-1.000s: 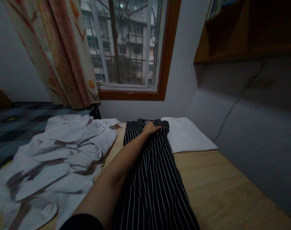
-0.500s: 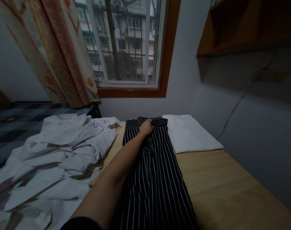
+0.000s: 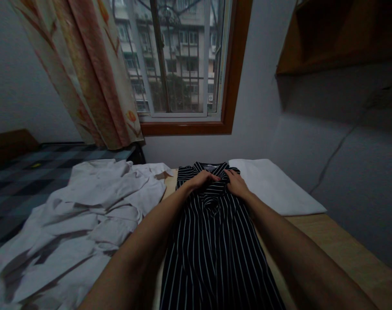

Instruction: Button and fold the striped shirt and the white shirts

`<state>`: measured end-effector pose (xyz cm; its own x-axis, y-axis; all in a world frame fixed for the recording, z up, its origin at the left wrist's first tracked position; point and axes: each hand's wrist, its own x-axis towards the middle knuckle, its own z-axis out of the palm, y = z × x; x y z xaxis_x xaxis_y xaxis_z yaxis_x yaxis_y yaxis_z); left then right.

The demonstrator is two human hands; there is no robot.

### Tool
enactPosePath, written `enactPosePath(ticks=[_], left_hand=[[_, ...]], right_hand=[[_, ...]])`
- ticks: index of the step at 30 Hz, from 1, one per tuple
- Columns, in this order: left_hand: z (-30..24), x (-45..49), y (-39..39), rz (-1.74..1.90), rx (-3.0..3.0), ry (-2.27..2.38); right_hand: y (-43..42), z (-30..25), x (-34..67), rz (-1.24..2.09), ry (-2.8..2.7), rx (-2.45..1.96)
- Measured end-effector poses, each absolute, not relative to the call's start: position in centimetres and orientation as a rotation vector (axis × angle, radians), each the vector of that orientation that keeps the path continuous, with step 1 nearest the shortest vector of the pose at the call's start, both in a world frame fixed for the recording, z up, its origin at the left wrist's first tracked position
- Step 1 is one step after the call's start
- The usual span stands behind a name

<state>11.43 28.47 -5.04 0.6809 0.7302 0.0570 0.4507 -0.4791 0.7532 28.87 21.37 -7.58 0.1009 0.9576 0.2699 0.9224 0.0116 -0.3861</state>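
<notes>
L fingers (image 3: 216,177), R fingers (image 3: 228,173), on blk garment (image 3: 220,252)

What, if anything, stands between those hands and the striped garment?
Nothing visible: the left hand and right hand are both on the striped garment. Heaped white cloth and folded white cloth lie at its sides.

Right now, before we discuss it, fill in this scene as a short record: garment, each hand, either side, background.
Garment: black, white-striped garment, spread on a wooden surface
Left hand: on the garment's far end
Right hand: also there, opposite
Left side: crumpled white fabric
Right side: flat white cloth
Background: window, flowered curtain
</notes>
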Motion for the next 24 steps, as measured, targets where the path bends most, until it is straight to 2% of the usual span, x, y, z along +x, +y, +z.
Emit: enactPosePath(ticks=[3,7,10,13,19,24], left_hand=[[-5.7,10.8,29.3,0.442,2.648,0.780],[-6.3,11.5,29.3,0.536,3.164,0.975],[-6.3,12.8,29.2,0.594,3.327,1.082],[-5.9,14.0,29.8,0.452,3.296,1.081],[-3.7,14.1,32.7,-0.067,2.899,0.974],[-3.5,13.6,33.2,0.015,2.726,1.034]], right_hand=[[21.4,-9.4,29.3,0.065,-1.793,-1.921],[21.3,-10.2,29.4,0.007,-1.740,-1.867],[21.2,-10.2,29.3,-0.081,-1.628,-1.883],[21.3,-10.4,29.3,-0.148,-1.488,-1.968],[21.5,-10.5,29.9,-0.042,-1.446,-2.028],[21.5,-10.0,29.9,-0.056,-1.505,-2.055]])
